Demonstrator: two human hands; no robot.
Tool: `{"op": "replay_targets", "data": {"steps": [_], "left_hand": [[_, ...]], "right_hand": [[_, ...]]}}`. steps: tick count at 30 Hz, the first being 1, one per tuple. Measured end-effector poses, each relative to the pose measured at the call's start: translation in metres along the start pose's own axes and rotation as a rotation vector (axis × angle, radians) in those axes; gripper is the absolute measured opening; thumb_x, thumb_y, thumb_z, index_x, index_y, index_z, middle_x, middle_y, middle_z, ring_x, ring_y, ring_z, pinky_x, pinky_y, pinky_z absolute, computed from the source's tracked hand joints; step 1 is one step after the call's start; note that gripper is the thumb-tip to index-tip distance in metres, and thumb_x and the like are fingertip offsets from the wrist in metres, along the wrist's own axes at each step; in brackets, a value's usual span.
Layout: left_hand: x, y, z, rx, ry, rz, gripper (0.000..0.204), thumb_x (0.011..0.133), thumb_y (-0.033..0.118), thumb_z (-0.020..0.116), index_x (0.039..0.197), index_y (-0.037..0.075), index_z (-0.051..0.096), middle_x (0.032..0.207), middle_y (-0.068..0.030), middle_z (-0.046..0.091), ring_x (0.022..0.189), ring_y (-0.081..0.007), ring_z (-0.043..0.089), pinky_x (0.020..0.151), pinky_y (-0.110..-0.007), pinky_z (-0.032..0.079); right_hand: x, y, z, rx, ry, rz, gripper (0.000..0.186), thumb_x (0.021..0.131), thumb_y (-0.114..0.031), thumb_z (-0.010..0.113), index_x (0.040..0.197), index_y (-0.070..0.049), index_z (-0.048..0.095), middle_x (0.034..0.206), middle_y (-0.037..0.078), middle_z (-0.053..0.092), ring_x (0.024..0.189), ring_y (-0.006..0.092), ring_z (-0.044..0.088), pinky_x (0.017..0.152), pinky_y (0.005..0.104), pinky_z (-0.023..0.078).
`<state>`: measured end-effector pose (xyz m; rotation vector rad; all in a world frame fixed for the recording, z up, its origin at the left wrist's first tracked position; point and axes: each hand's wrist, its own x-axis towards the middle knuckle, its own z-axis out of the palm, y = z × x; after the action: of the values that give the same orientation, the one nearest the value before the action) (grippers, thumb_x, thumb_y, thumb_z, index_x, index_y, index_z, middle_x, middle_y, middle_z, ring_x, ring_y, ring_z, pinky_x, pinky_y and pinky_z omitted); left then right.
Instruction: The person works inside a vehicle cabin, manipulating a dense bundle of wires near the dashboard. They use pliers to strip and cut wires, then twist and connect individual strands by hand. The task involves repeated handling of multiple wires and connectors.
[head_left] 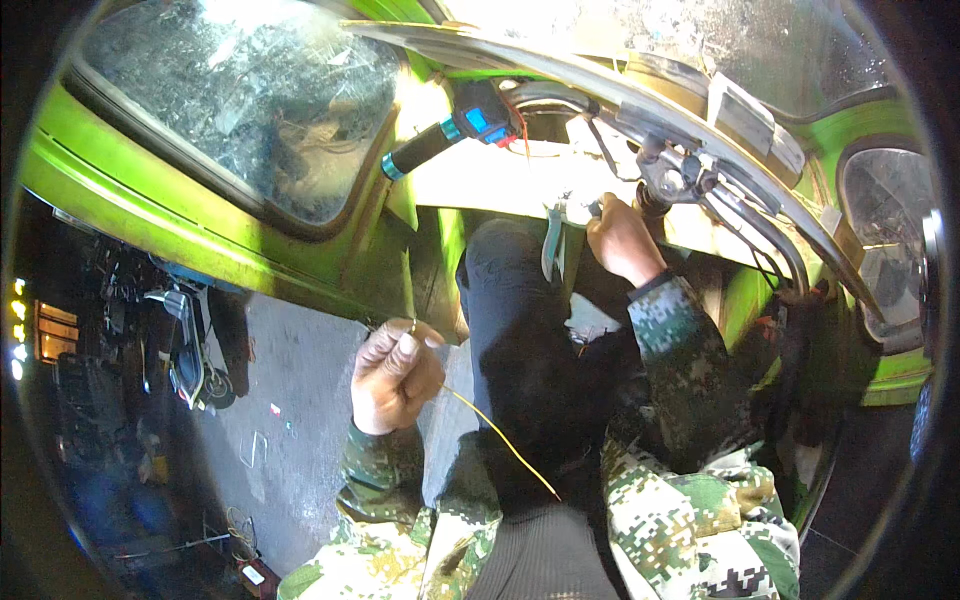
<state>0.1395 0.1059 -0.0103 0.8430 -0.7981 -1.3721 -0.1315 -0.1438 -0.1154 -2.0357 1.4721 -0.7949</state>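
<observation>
Pinched narrow at the left hand [397,375]: thumb pressed to fingertips, holding a thin yellow wire [495,428]. Around and ahead of that pinch, green vehicle cab [200,235], paint scuffed, brightly lit in patches. Up and left of the pinch, broad side window [300,130], glass smeared. Below and left, grey floor [290,400], flat, marked here and there; farther out in the dim room, parked scooter [195,350] beside dark clutter. Ahead and right of the pinch, pale panel [480,180], washed out by glare. Just right, leg in black trousers [510,320]. Almost straight ahead, above the panel's left part, black handlebar grip [425,150] with teal ends, blue-marked switch housing [487,122] alongside.

Well apart, up and right of the pinch: right hand [622,238], at the panel's near edge, fingers curled; cannot tell whether anything held. Just left of that hand, pliers [552,245], teal-handled, handles toward the body, head pointing away.

Back to the wire: long axis slanting from the left fingertips down and rightward, slightly bowed, lower end over the lap. Short tip visible just above the pinch, pointing away from the body.
</observation>
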Motion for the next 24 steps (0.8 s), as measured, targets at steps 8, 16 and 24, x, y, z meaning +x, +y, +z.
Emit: {"op": "replay_targets", "data": {"steps": [8,16,24], "left_hand": [[0.04,-0.008,0.031,-0.058,-0.012,-0.072,0.03,0.11,0.025,0.059,0.118,-0.002,0.069,0.06,0.0032,0.038,0.047,-0.0077,0.03,0.044,-0.027,0.025],[0.111,-0.007,0.127,0.244,-0.369,-0.261,0.03,0.113,0.021,0.053,0.125,-0.003,0.065,0.069,0.0028,0.048,0.055,-0.0062,0.041,0.051,-0.023,0.035],[0.124,-0.013,0.215,0.412,-0.871,-0.287,0.018,0.111,0.016,0.059,0.121,0.002,0.063,0.084,0.0055,0.048,0.072,-0.0048,0.043,0.066,-0.022,0.041]], "right_hand": [[0.007,-0.016,0.004,-0.366,0.082,-0.16,0.028,0.094,-0.017,0.063,0.109,0.006,0.067,0.106,0.032,0.069,0.111,0.0457,0.065,0.097,0.051,0.053],[-0.157,-0.094,-0.176,0.667,0.191,-0.026,0.028,0.102,-0.005,0.068,0.127,0.007,0.071,0.121,0.014,0.072,0.105,0.0213,0.073,0.099,0.0343,0.057],[-0.153,-0.097,-0.26,-0.15,0.208,-0.501,0.031,0.081,-0.005,0.086,0.11,-0.001,0.075,0.118,0.018,0.073,0.104,0.0336,0.073,0.09,0.0404,0.06]]}}
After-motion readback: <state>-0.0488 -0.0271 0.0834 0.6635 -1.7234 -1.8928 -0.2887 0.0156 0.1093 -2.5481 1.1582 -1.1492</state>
